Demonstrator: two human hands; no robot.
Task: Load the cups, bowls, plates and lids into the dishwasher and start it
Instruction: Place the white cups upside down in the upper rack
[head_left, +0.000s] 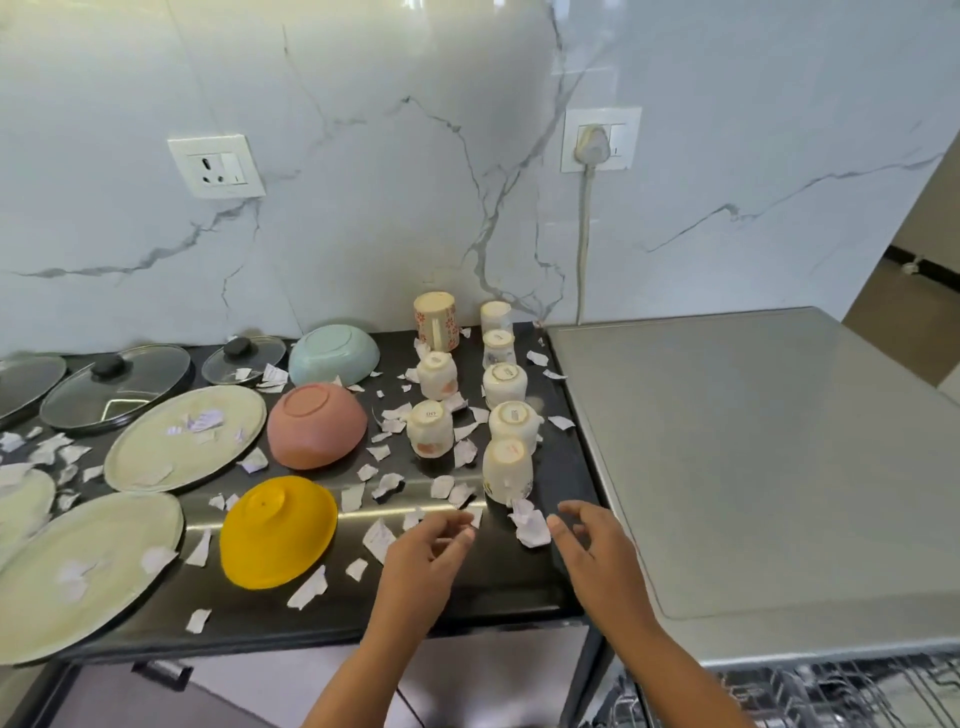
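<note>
Left hand (431, 551) and right hand (592, 545) over black counter (498, 582), fingers loose, both empty. Upside-down white cup (506, 470) just beyond; paper scrap (530, 527) between hands.

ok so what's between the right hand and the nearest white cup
In the head view, torn paper scraps lie on the black counter between the right hand and the upturned white cup, nothing else.

Bright even light, glare on marble backsplash (467, 47) and black counter (493, 577), bowed edges, left hand (423, 558) slightly blurred
</note>
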